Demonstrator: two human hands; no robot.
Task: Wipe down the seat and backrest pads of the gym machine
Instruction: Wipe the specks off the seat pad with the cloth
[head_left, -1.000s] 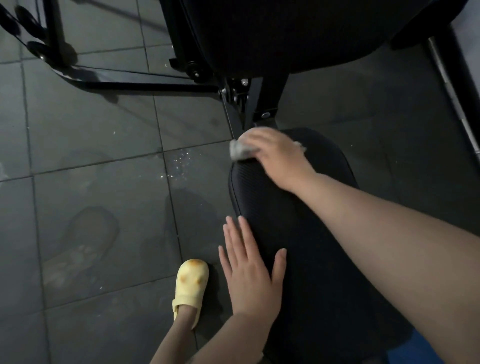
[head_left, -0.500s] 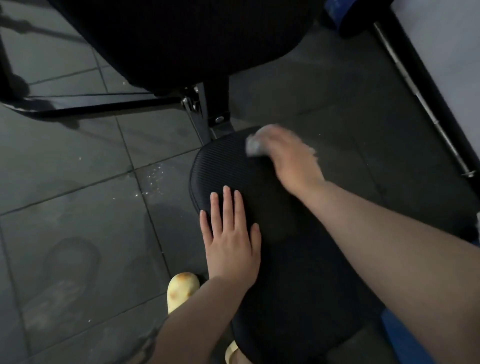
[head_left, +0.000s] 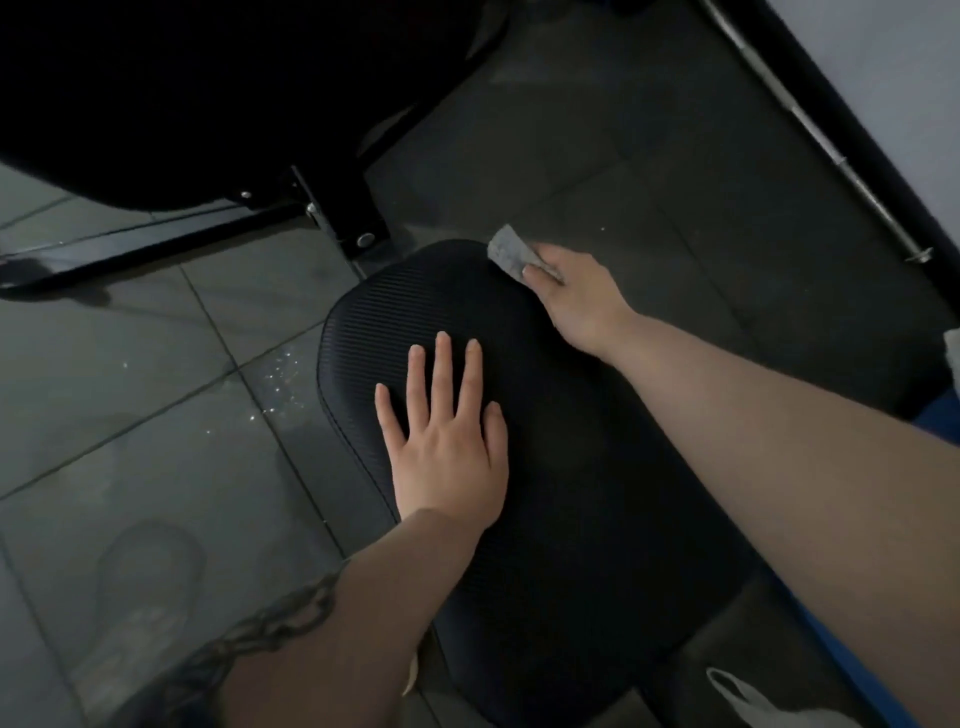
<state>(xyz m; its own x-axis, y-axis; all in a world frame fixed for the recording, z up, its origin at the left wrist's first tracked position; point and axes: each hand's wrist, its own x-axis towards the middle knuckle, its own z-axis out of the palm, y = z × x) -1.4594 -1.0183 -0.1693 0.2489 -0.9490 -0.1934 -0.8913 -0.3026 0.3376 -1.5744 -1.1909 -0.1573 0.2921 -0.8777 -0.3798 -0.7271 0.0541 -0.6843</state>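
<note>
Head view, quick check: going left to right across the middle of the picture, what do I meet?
Wet footprint on the floor tiles → scattered droplets → left hand flat on the seat pad → cloth → right hand gripping it → barbell by the wall.

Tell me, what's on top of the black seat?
The left hand lies flat on the seat pad. The right hand holds a grey cloth at its far edge. What's under the palm is hidden.
</note>
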